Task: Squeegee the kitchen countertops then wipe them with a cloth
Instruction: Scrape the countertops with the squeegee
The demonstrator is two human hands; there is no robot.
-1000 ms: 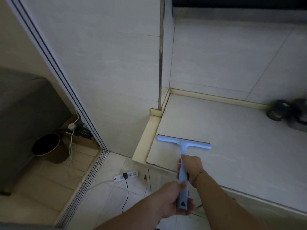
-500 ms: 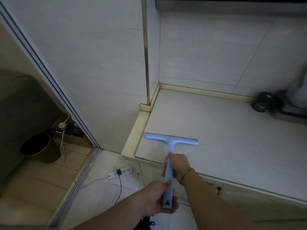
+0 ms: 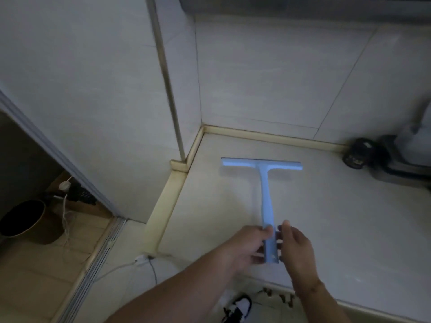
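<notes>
Squeegee lies on the pale worktop, its handle running straight away from both hands and its wide blade crosswise at the far end, short of the back wall and just right of the corner trim. The near end of the handle sits between the two hands. The left hand has its thumb on top of the handle and its fingers under or beside it, so it appears to hold the handle's lower part. The right hand is just beside the handle on the other side, fingers loosely extended and touching or nearly touching it; motion blur keeps me from saying whether it grips.

The coming stroke turns on that long axis: since the handle points straight back at the person, pulling it toward the hands should drag the blade across the surface to the front edge. The left hand seems to have the firmer hold. Off to the right of the hands, a dark round object stands by the wall, well apart from the blade.
</notes>
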